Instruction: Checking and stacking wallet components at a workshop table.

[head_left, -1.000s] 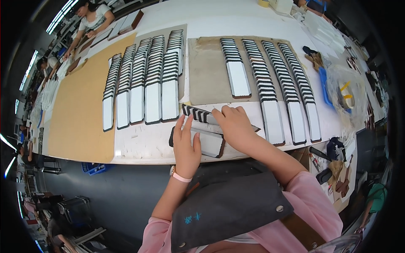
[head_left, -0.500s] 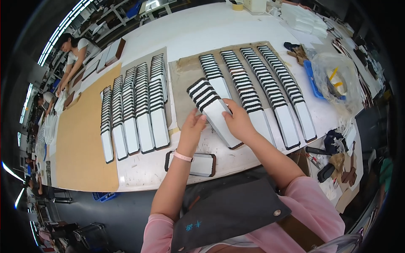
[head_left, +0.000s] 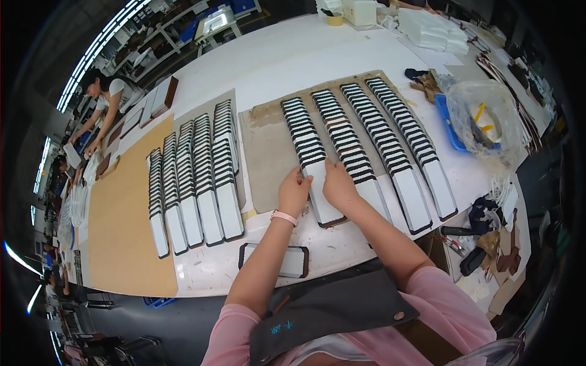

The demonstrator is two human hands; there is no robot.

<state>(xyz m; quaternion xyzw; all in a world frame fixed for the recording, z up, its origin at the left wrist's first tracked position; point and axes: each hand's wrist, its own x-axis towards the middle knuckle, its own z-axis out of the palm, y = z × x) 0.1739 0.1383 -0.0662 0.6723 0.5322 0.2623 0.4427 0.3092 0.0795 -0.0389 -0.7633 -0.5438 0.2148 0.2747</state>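
Observation:
Overlapping white rectangular pieces with dark edges lie in long shingled rows on the table. My left hand (head_left: 295,193) pinches the left edge of the front piece (head_left: 323,204) in one row, its fingertips at that edge. On the opposite side my right hand (head_left: 339,185) grips the same piece, thumb on top and the other fingers partly hidden. This piece lies flat in line with its row (head_left: 302,125). Nearer me, a loose white piece with dark edges (head_left: 294,262) lies by the table edge, partly behind my left forearm.
Several more shingled rows (head_left: 210,198) lie to the left, beside a tan board (head_left: 125,238). A grey-brown board (head_left: 259,158) is under the right rows. At right are a blue basket (head_left: 450,122) and a plastic-lined bowl (head_left: 488,125). Another person (head_left: 113,97) works at far left.
The short stack of pieces, held tilted across the row before, now lies straight at the row's near end. Both hands have come down along its sides, my left hand shifting right.

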